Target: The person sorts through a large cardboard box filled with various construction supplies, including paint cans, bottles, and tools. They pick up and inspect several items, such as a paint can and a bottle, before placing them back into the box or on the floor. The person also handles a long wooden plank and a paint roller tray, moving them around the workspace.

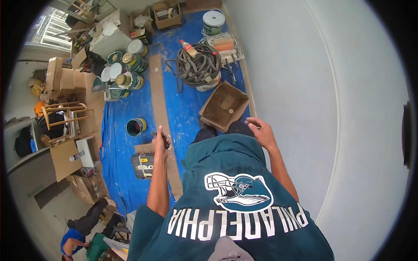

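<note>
Apparently empty, the right hand (262,134) has its fingers loosely apart just beside an open cardboard box (223,104), ahead and to its left. The left hand (161,142) is curled; whether it grips anything, I cannot tell. Left of it and slightly ahead, 1 open paint can (136,127) stands on a blue sheet (118,150), likely spread to catch drips. A dark case (142,166) sits nearby, left and nearer the body. Beyond the box, a coiled hose (185,71) rests over a bucket (209,85), perhaps for tidiness.

Renovation site — blue tarp (118,116), paint buckets (116,71)
</note>
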The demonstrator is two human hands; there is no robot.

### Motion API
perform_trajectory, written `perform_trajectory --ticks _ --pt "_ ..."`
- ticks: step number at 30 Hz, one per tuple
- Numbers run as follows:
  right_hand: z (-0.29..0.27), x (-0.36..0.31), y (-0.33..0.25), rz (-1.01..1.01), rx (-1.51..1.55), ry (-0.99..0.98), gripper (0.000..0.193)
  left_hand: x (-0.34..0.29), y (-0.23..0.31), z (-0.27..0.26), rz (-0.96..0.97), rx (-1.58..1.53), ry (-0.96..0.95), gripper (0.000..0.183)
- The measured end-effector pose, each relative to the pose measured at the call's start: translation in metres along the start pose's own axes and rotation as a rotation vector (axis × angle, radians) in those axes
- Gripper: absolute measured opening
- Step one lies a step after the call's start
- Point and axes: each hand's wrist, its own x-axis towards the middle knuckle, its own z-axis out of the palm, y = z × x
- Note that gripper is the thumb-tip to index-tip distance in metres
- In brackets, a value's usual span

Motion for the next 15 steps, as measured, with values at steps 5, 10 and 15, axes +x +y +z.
perform_trajectory --ticks 5,10,15 --pt "-0.025 0.007 0.017 0.089 -0.139 0.001 0.029 0.03 -0.07 -0.08 0.025 0.166 0.25 0.027" --pt "-0.027 0.019 0.002 0.118 -0.245 -0.067 0.029 0.026 -0.168 -0.148 -0.131 0.051 0.384 0.022" --pt "-0.018 0.029 0.002 0.172 -0.291 -0.143 0.028 -0.008 -0.201 -0.14 -0.254 0.117 0.466 0.023"
